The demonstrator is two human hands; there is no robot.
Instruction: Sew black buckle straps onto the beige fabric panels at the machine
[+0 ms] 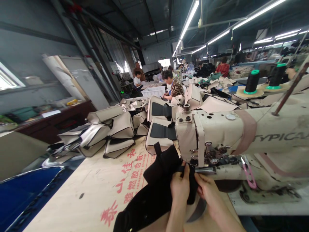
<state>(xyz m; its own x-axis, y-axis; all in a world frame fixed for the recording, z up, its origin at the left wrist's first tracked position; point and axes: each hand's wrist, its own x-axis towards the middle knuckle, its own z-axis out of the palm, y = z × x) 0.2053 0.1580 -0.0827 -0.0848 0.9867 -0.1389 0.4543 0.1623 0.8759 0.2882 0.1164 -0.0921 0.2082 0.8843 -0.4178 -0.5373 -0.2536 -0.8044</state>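
A black fabric piece with a narrow tab at its far end lies across the plywood table and runs up to the sewing machine. My left hand pinches its edge close to the needle area, thumb and fingers pressed together. Just to the right, my right hand grips the same black fabric between thumb and fingers. Both hands sit in front of the machine's arm. The needle and the exact stitching spot are hidden behind the fingers and the machine head.
Beige bag pieces are heaped along the table's far side. Pink-handled thread snips rest against the machine. Black thread spools stand behind it. A blue-lined bin is at left. A co-worker sits beyond the heap.
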